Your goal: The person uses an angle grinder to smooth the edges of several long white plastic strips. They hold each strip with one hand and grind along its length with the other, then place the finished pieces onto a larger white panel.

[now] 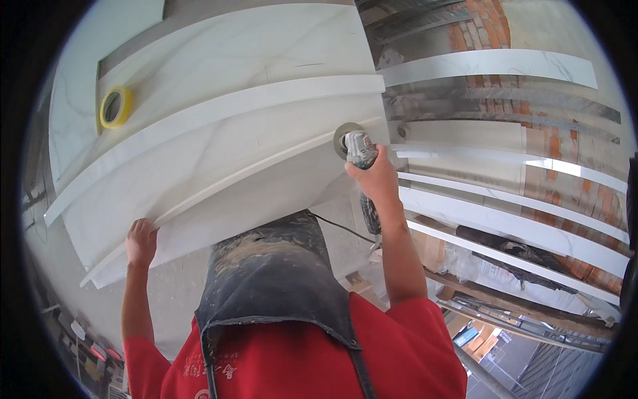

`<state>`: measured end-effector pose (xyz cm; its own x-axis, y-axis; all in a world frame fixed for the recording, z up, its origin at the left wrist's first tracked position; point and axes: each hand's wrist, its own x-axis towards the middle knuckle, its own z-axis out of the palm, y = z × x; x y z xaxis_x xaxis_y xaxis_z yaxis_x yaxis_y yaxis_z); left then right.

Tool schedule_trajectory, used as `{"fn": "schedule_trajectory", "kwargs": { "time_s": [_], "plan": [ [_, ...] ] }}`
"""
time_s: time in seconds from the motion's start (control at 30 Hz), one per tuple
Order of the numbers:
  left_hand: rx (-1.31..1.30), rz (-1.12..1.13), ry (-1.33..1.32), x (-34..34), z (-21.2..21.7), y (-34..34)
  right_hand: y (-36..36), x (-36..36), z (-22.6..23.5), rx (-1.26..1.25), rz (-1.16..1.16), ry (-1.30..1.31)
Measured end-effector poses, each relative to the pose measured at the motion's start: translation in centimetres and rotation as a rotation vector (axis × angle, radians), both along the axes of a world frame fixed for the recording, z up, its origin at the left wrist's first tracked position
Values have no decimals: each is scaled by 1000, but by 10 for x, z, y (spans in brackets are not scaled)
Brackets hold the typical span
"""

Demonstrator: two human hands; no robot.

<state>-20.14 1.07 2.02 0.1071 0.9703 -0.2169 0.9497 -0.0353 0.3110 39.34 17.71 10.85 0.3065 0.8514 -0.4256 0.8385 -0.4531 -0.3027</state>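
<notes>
My right hand (375,174) is wrapped round an angle grinder (361,149) with a grey head and a dark body. Its round disc (344,138) sits at the right end of a narrow pale strip (246,169); whether it touches cannot be made out. Toward the strip's left end, my left hand (141,243) grips its edge, fingertips over the top. The strip lies along a large white marble-look slab (219,126). Behind it runs a wider white strip (252,92), lengthwise across the slab.
A yellow tape roll (116,107) lies on the slab at the far left. To the right, several long white strips (492,65) extend past a brick wall (487,26). A black cord (342,227) trails beside my dark, dusty apron (272,266). Tools and clutter lie at the lower left.
</notes>
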Motion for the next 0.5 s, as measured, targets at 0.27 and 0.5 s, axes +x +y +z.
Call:
{"fn": "schedule_trajectory", "kwargs": {
  "time_s": [0.27,0.5],
  "plan": [
    [-11,17,10,6,9,3,29,64,-7,83,-122,-29],
    [-3,3,12,5,9,5,39,89,-9,150,-243,-3]
  ]
}}
